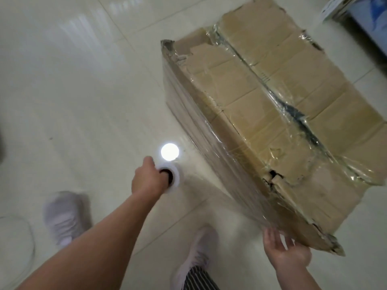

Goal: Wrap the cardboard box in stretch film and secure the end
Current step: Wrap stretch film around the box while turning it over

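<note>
Cardboard box point(272, 122) on tiled floor point(83, 91) at right, long axis near-right to far-left, far corner cut off. Stretch film point(219, 185) taut from its left side to the roll point(174, 177), gripped by left hand point(146, 181), fingers mostly hidden. Right hand point(287, 252) spread-fingered, touching the near corner.

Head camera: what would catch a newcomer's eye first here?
The torn cardboard box fills the right side, film wrapped over it. A sheet of stretch film runs from it to the roll that the left hand grips at centre, beside a bright glare on the floor. The right hand, fingers open, is at the box's near corner.
</note>
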